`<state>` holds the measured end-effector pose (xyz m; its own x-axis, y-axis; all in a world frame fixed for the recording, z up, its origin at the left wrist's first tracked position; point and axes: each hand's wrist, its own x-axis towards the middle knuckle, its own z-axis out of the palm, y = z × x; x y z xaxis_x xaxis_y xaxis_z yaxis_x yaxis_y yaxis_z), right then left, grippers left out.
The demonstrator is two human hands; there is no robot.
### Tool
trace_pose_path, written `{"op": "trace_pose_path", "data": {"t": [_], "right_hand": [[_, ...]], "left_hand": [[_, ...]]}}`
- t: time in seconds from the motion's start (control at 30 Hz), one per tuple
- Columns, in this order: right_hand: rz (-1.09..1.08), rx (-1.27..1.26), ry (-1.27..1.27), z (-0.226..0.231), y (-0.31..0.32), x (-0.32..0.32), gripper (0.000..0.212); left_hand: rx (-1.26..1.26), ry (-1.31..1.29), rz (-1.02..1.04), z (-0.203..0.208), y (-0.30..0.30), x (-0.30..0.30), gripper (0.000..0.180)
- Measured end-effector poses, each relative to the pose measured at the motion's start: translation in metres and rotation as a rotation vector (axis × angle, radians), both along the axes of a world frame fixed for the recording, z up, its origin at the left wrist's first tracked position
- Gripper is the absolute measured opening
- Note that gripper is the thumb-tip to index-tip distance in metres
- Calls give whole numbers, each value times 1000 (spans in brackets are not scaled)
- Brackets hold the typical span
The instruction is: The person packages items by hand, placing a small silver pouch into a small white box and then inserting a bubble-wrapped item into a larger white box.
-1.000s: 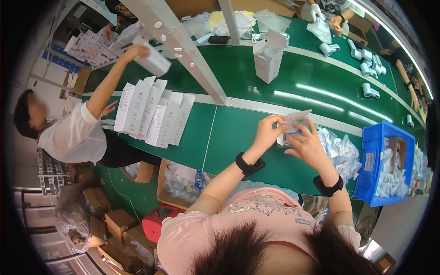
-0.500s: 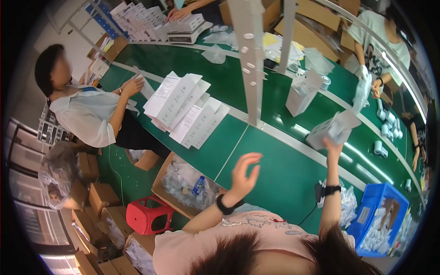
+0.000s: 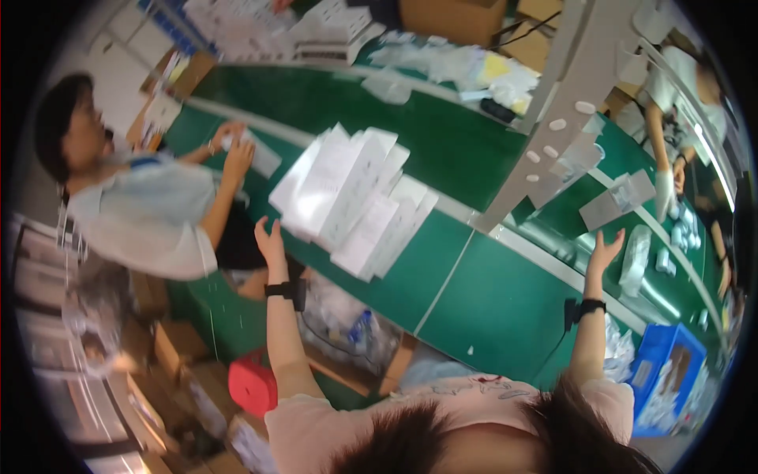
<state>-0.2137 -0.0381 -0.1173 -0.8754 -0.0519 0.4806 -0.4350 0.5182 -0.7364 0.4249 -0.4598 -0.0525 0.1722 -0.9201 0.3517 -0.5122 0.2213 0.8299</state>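
My left hand (image 3: 271, 245) is stretched out with thumb and fingers apart, just short of the near left corner of a pile of white boxes (image 3: 316, 197). Nothing is in it. On the right, over the edge of the green conveyor belt, my right hand (image 3: 604, 253) is open and empty. A white box (image 3: 600, 212) with its flap up stands on the belt just beyond those fingers. Next to it lies a clear plastic-wrapped item (image 3: 635, 261). Another white box is partly hidden behind the metal post (image 3: 545, 134).
A co-worker (image 3: 142, 197) at the left handles a white piece, and another person (image 3: 671, 110) is across the belt. At the right is a blue bin (image 3: 671, 355) of plastic bags. A red stool (image 3: 253, 385) and cardboard boxes (image 3: 181, 344) stand on the floor.
My left hand has swung left toward the pile of white boxes. My right hand has let go of the white box, which now stands on the belt. The view has shifted.
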Motion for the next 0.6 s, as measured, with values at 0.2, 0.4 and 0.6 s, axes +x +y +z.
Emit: {"op": "trace_pose_path", "data": {"t": [0.2, 0.4, 0.6], "right_hand": [[474, -114, -343, 49, -42, 200, 40], [959, -138, -558, 137, -127, 293, 47], [966, -217, -234, 216, -156, 321, 61]], "left_hand": [[451, 689, -698, -32, -91, -31, 31], [423, 531, -778, -34, -74, -32, 31], [468, 331, -584, -27, -11, -69, 31]]}}
